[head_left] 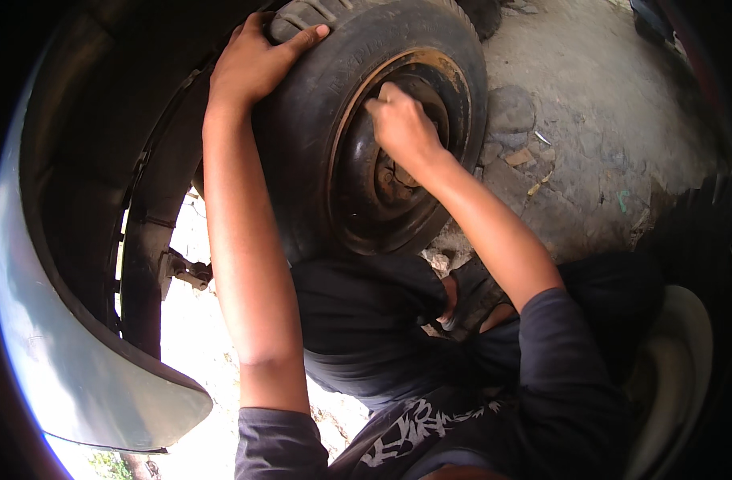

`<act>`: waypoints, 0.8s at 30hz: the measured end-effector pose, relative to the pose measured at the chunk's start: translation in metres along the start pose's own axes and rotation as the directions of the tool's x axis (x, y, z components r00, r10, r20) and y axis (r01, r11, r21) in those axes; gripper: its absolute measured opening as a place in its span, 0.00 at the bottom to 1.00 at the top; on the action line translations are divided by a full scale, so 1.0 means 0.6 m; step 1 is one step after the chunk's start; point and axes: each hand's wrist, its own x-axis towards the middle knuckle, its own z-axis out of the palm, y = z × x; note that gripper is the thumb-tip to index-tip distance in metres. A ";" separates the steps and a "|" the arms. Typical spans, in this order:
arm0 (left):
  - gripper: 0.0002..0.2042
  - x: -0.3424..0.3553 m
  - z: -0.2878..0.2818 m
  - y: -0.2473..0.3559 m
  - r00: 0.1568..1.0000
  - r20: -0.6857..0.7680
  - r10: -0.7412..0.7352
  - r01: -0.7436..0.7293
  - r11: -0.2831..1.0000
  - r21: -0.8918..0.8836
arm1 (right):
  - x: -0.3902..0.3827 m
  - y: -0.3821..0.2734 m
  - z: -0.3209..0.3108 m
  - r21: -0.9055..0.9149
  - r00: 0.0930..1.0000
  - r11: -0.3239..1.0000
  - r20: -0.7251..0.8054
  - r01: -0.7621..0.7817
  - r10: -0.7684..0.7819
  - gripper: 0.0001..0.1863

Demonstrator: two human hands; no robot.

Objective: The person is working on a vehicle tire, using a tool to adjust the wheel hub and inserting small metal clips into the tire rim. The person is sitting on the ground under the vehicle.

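Observation:
A black tyre stands upright in front of me on a dark steel wheel with a rusty rim edge. Over the top of the tread lies my left hand, its thumb stretched along the tyre's shoulder and its other fingers bent over the far side, partly hidden. My right hand is inside the wheel's dish beside the hub, fingers curled into a closed grip. Whatever those fingers hold, if anything, is hidden by the hand.
On the left curves a pale car fender around a dark wheel arch. A metal bracket juts out below it. Stones and scraps lie on the rough ground. My bent legs are close under the wheel.

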 end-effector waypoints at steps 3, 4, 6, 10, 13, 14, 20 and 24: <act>0.58 -0.011 -0.009 -0.001 1.000 0.000 -0.001 0.001 1.000 0.018 | -0.026 -0.037 -0.017 0.054 0.973 0.984 0.146 0.172 -0.178 0.13; 0.59 -0.011 -0.009 0.001 1.000 0.001 -0.004 0.004 1.000 0.013 | -0.020 -0.032 -0.018 0.046 0.979 0.990 0.150 0.135 -0.141 0.13; 0.60 -0.009 -0.009 0.004 1.000 0.003 -0.004 0.004 1.000 0.000 | 0.000 -0.014 -0.019 0.027 0.986 0.998 0.157 0.058 -0.062 0.14; 0.62 0.009 0.005 -0.028 0.999 -0.039 0.008 -0.005 0.997 0.072 | 0.002 -0.006 -0.024 -0.039 0.982 0.988 0.120 0.150 -0.144 0.15; 0.61 0.009 0.009 -0.026 0.999 -0.050 -0.013 0.017 0.996 0.083 | -0.026 -0.016 -0.020 0.067 0.901 0.918 0.177 0.392 -0.397 0.16; 0.61 0.011 0.011 -0.024 1.000 -0.027 -0.009 0.011 0.997 0.070 | -0.020 -0.007 -0.024 0.018 0.923 0.942 0.194 0.335 -0.332 0.15; 0.59 0.002 0.000 -0.010 1.000 -0.007 -0.024 0.025 0.995 0.099 | -0.007 0.003 -0.030 -0.038 0.941 0.960 0.212 0.277 -0.263 0.13; 0.59 0.003 0.003 -0.027 0.998 -0.063 0.012 -0.004 0.993 0.122 | -0.008 -0.001 -0.027 0.072 0.920 0.947 0.226 0.314 -0.322 0.15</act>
